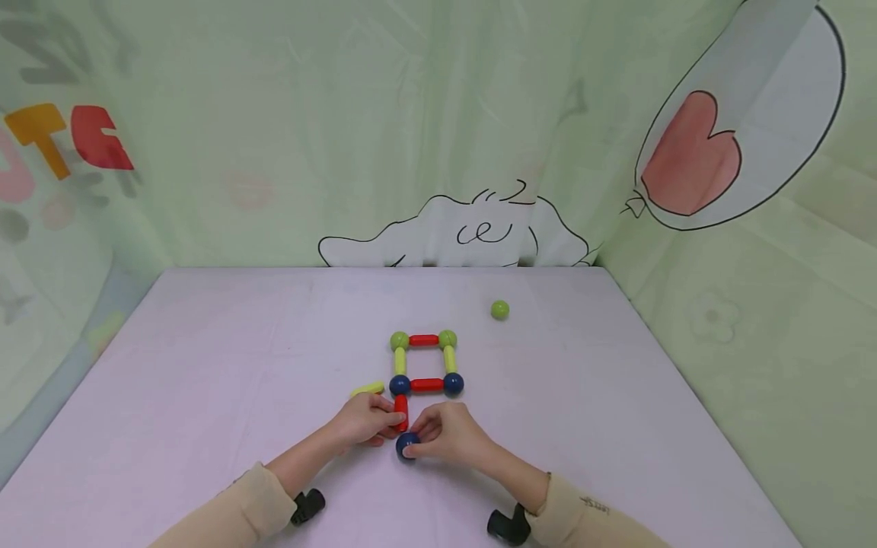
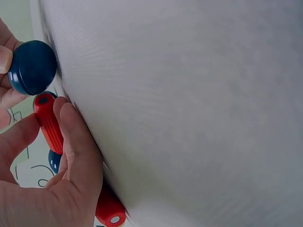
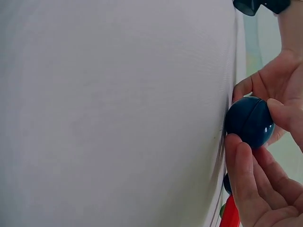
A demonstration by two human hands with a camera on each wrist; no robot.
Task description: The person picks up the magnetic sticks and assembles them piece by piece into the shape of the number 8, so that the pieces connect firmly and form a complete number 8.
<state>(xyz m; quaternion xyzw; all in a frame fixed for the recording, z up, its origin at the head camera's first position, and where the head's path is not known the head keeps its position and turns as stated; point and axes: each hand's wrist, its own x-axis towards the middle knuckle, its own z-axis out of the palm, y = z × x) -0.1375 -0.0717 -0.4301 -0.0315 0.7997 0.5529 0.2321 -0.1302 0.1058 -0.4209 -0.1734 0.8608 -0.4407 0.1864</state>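
Observation:
My left hand (image 1: 361, 420) pinches a red rod (image 1: 400, 409) between thumb and fingers. The rod's far end meets the lower left blue ball (image 1: 400, 385) of a square of rods and balls. A loose blue ball (image 1: 405, 444) is gripped by the fingertips of my right hand (image 1: 454, 434), close to the near end of that rod. In the left wrist view a narrow gap shows between the held ball (image 2: 37, 68) and the rod's end (image 2: 47, 123). Another red rod (image 2: 111, 210) appears beside the left hand there, hidden in the head view.
The square has green balls (image 1: 400, 340) at its far corners, red rods (image 1: 424, 340) across and yellow-green rods (image 1: 449, 360) along its sides. A yellow rod (image 1: 368, 389) lies left of it. Farther back on the table (image 1: 240, 342) sits a loose green ball (image 1: 500, 310).

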